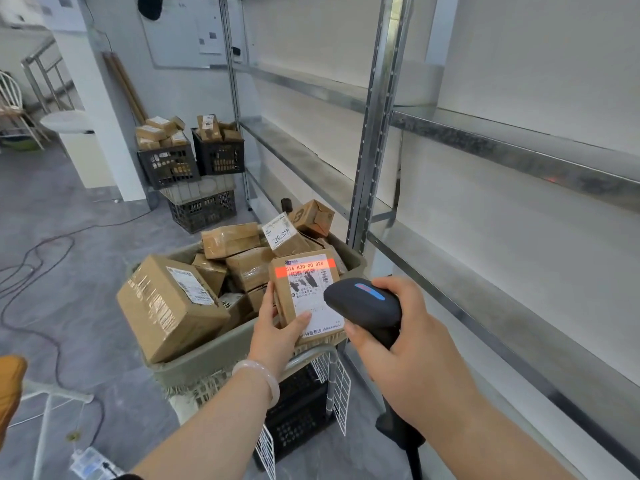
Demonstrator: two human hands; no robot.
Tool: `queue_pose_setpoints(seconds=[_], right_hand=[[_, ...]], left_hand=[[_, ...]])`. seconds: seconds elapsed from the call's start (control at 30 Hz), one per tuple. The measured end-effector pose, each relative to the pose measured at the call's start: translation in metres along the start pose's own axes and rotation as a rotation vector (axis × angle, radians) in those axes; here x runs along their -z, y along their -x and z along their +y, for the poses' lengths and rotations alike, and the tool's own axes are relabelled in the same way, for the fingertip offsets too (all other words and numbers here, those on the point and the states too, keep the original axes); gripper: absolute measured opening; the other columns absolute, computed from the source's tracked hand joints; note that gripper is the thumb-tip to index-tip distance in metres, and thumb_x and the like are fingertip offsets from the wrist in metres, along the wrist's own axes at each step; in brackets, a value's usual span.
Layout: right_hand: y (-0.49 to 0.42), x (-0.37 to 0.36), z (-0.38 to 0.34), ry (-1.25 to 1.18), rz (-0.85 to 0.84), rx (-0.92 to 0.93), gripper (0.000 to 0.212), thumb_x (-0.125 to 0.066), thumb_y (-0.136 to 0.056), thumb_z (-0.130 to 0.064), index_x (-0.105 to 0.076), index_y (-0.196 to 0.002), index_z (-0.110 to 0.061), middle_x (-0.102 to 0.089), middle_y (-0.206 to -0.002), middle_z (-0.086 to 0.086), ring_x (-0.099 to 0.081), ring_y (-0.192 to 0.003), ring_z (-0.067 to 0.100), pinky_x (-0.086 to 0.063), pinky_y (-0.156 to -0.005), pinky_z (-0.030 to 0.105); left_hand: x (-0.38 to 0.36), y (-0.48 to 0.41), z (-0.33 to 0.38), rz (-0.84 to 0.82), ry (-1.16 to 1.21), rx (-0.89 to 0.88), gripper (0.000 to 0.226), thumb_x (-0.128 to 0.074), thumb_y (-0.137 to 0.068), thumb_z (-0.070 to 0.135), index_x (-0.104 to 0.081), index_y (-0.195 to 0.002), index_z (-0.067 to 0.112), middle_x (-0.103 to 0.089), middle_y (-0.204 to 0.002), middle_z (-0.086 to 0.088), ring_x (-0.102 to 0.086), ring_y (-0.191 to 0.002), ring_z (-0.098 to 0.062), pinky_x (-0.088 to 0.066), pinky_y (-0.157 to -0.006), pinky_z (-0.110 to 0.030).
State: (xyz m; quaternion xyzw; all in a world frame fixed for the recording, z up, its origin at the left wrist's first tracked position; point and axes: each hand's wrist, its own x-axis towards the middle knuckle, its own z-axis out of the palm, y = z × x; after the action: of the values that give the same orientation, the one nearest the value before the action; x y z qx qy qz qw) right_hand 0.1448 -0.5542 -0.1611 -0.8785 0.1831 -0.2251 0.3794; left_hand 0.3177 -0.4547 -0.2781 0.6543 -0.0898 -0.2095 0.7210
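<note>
Your olive tub (207,355) rides on a white wire cart (341,382), heaped with taped cardboard parcels. Largest parcel (169,306): 9 o'clock, leaning over the rim. Small box (313,216): 1 o'clock, beside a parcel with a handwritten label (282,233). Red-lit parcel (308,292): 4 o'clock, at the near rim. Black crate (294,414): beneath the tub, in your cart.

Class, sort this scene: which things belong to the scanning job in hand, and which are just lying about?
In the job: left hand holding the labelled parcel; right hand gripping the scanner; the bin of parcels.
Lying about: black crates; floor cable; power strip; chair.
</note>
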Motion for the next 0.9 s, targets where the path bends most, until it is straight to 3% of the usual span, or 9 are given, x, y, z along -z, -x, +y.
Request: queue_pose_setpoints(seconds=[0.13,0.27,0.47,0.63,0.9], right_hand=[[-0.003,0.001,-0.002,0.003,-0.013,-0.006,0.051,-0.071,-0.085,-0.042,-0.032,-0.115,-0.055,-0.052,-0.094,-0.037,-0.052,-0.095,-0.018,-0.046,-0.066,0.003],[-0.009,-0.002,-0.003,0.015,-0.015,-0.021,0.049,-0.07,-0.085,-0.043,-0.032,-0.114,-0.056,-0.052,-0.092,-0.037,-0.056,-0.09,-0.013,-0.05,-0.067,0.009],[-0.015,-0.009,-0.005,0.008,-0.013,-0.031,0.044,-0.069,-0.085,-0.042,-0.036,-0.113,-0.052,-0.056,-0.091,-0.033,-0.055,-0.088,-0.013,-0.045,-0.067,0.006],[-0.027,-0.021,-0.006,0.016,-0.027,-0.054,0.046,-0.068,-0.085,-0.045,-0.034,-0.116,-0.053,-0.058,-0.094,-0.031,-0.058,-0.087,-0.01,-0.046,-0.067,0.008],[-0.078,-0.074,0.004,-0.079,-0.016,-0.108,0.048,-0.069,-0.086,-0.042,-0.038,-0.122,-0.052,-0.059,-0.102,-0.03,-0.059,-0.092,-0.006,-0.051,-0.076,0.022]], left_hand=[[0.001,-0.007,-0.001,0.004,0.017,0.035,0.088,-0.071,-0.091,0.01,-0.023,-0.155,0.047,-0.056,-0.141,0.002,-0.058,-0.113,-0.007,-0.051,-0.074,-0.019],[0.004,-0.014,-0.002,0.017,0.034,0.064,0.089,-0.073,-0.09,0.01,-0.023,-0.153,0.048,-0.059,-0.139,0.0,-0.059,-0.122,-0.018,-0.053,-0.091,-0.032],[0.01,-0.025,-0.001,0.012,0.031,0.066,0.091,-0.073,-0.09,0.008,-0.021,-0.155,0.046,-0.061,-0.136,-0.002,-0.063,-0.119,-0.019,-0.052,-0.103,-0.043],[0.017,-0.034,0.0,0.025,0.043,0.098,0.09,-0.074,-0.089,0.011,-0.023,-0.154,0.048,-0.063,-0.134,-0.002,-0.067,-0.113,-0.02,-0.056,-0.097,-0.041],[0.05,-0.052,0.016,0.106,0.005,0.086,0.084,-0.072,-0.092,0.029,-0.019,-0.154,0.05,-0.062,-0.135,0.005,-0.06,-0.121,-0.018,-0.045,-0.108,-0.042]])
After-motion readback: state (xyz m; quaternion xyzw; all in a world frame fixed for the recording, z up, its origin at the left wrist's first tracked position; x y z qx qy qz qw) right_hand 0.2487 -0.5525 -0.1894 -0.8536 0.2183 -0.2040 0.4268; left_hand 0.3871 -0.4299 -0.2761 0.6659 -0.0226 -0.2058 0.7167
